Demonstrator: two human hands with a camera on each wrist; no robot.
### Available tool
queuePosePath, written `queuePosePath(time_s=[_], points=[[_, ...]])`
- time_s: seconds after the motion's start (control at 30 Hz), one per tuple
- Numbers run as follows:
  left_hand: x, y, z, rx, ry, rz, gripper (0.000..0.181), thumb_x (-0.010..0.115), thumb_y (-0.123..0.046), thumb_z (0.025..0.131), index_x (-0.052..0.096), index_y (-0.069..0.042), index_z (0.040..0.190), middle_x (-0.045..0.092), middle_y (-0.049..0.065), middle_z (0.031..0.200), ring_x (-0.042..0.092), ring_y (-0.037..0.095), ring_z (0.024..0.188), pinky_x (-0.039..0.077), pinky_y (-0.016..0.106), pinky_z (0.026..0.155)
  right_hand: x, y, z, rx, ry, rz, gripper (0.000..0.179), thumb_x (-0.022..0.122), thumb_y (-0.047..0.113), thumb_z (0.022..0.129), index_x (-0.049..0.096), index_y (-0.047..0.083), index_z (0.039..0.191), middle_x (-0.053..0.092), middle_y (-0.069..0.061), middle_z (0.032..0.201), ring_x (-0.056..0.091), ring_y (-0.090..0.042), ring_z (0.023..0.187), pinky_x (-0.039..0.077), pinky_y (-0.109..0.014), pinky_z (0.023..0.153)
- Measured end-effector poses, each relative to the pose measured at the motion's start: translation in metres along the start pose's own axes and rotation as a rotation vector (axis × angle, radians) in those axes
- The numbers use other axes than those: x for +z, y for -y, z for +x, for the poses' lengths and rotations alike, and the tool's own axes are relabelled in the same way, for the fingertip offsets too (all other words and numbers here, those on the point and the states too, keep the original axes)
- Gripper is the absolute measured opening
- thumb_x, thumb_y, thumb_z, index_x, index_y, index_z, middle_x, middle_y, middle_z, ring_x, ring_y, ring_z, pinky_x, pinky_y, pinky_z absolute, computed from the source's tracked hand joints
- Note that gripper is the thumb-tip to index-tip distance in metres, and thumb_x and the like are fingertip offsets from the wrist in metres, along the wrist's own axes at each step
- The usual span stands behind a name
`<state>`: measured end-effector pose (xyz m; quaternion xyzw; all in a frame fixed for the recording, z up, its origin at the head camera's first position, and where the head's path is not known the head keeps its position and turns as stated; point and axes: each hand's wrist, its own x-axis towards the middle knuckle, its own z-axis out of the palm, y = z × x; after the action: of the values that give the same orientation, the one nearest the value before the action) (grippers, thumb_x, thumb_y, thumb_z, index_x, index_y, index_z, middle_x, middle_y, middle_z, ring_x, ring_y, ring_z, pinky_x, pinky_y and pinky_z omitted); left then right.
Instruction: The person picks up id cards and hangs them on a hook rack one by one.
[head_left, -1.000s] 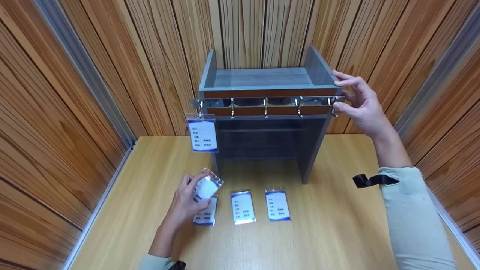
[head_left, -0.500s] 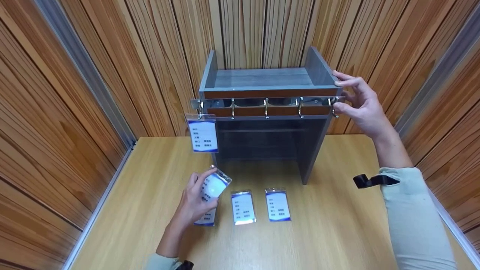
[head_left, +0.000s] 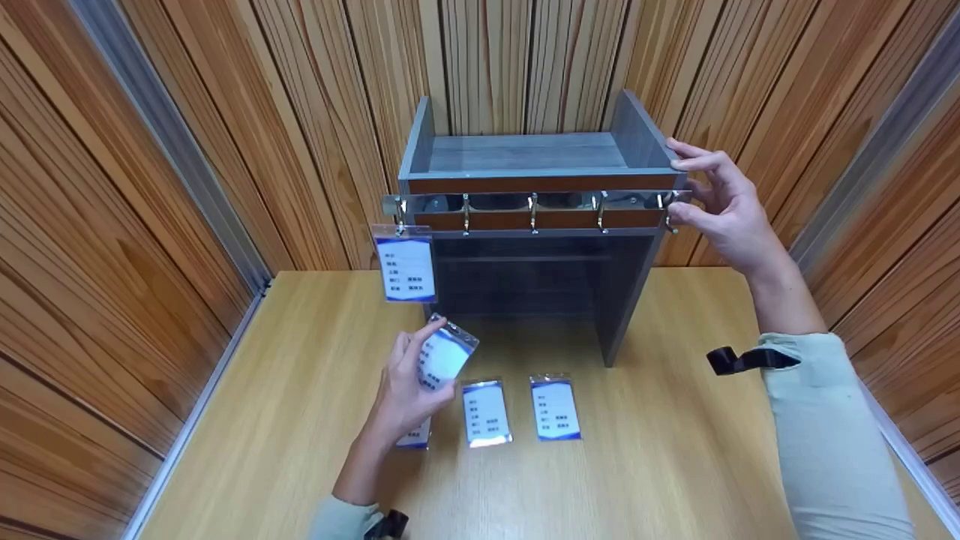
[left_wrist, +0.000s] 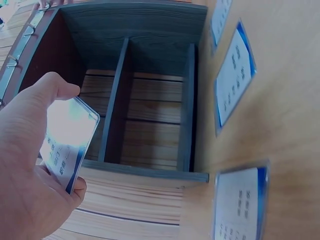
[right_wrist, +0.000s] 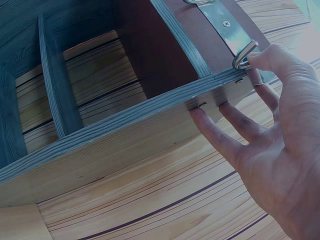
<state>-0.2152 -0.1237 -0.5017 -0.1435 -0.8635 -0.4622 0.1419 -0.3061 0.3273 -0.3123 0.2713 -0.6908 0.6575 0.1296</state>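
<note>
My left hand (head_left: 409,390) pinches a clear-sleeved ID badge (head_left: 448,358) between thumb and fingers, tilted, in front of the shelf. In the left wrist view the badge (left_wrist: 70,142) catches glare on its white face. Below it one badge (head_left: 415,436) lies on the table, mostly hidden by the hand. Two more badges (head_left: 486,412) (head_left: 555,407) lie to its right. Another badge (head_left: 406,268) hangs from the leftmost hook of a metal hook rail (head_left: 566,201). My right hand (head_left: 724,214) grips the right front corner of the grey shelf (head_left: 637,300), thumb at the end hook (right_wrist: 245,56), fingers on the side panel.
The shelf stands on the wooden table (head_left: 247,442) close to the wood-plank back wall (head_left: 487,60). Side walls with metal strips (head_left: 180,142) flank it. Several hooks along the rail carry nothing. A dark strap (head_left: 750,361) sits at the right sleeve.
My left hand has moved up and to the right with the badge, away from the badges on the table. The right hand keeps its hold on the shelf.
</note>
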Motion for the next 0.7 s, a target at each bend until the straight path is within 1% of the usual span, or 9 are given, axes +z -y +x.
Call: queuePosePath(time_s=[0.13,0.23,0.33,0.47,0.6,0.7], points=[[0.005,-0.006,0.004,0.028,-0.020,-0.011,0.089,0.092,-0.013,0.088,0.050,-0.028,0.166,0.060,0.011,0.130,0.060,0.019,0.117,0.056,0.028,0.092,-0.001,0.000,0.001,0.011,-0.013,-0.009,0.044,0.063,-0.013,0.104,0.059,-0.002,0.146,0.045,-0.006,0.178,0.061,-0.023,0.150,0.066,-0.026,0.102],[0.007,-0.010,0.006,0.039,-0.037,-0.028,0.091,0.092,-0.012,0.088,0.049,-0.027,0.166,0.060,0.011,0.132,0.060,0.019,0.116,0.056,0.029,0.092,-0.001,-0.001,0.001,0.015,-0.017,-0.009,0.044,0.063,-0.014,0.104,0.059,-0.002,0.146,0.045,-0.006,0.179,0.061,-0.024,0.151,0.066,-0.027,0.102],[0.010,-0.015,0.008,0.046,-0.061,-0.056,0.091,0.092,-0.011,0.088,0.048,-0.026,0.166,0.061,0.013,0.134,0.061,0.022,0.117,0.057,0.031,0.093,-0.001,-0.002,0.001,0.015,-0.017,-0.012,0.044,0.063,-0.014,0.104,0.059,-0.002,0.146,0.045,-0.007,0.179,0.062,-0.023,0.149,0.065,-0.026,0.103],[0.013,-0.022,0.012,0.059,-0.098,-0.114,0.091,0.091,-0.011,0.089,0.046,-0.024,0.167,0.061,0.016,0.142,0.064,0.027,0.124,0.061,0.035,0.098,-0.001,-0.002,0.001,0.017,-0.019,-0.016,0.044,0.063,-0.013,0.104,0.059,-0.001,0.146,0.045,-0.007,0.179,0.063,-0.023,0.148,0.065,-0.026,0.102],[0.017,-0.030,0.017,0.088,-0.136,-0.181,0.089,0.090,-0.011,0.090,0.044,-0.018,0.167,0.058,0.018,0.158,0.062,0.034,0.138,0.062,0.047,0.108,0.000,-0.001,0.001,0.016,-0.018,-0.012,0.044,0.063,-0.013,0.105,0.059,-0.001,0.146,0.044,-0.006,0.179,0.060,-0.025,0.150,0.066,-0.026,0.102],[0.020,-0.036,0.020,0.111,-0.167,-0.213,0.089,0.089,-0.011,0.089,0.044,-0.014,0.166,0.054,0.019,0.166,0.059,0.039,0.147,0.059,0.058,0.116,0.000,-0.001,0.000,0.011,-0.014,-0.006,0.044,0.063,-0.013,0.105,0.059,-0.001,0.146,0.044,-0.007,0.179,0.061,-0.024,0.150,0.066,-0.026,0.102]])
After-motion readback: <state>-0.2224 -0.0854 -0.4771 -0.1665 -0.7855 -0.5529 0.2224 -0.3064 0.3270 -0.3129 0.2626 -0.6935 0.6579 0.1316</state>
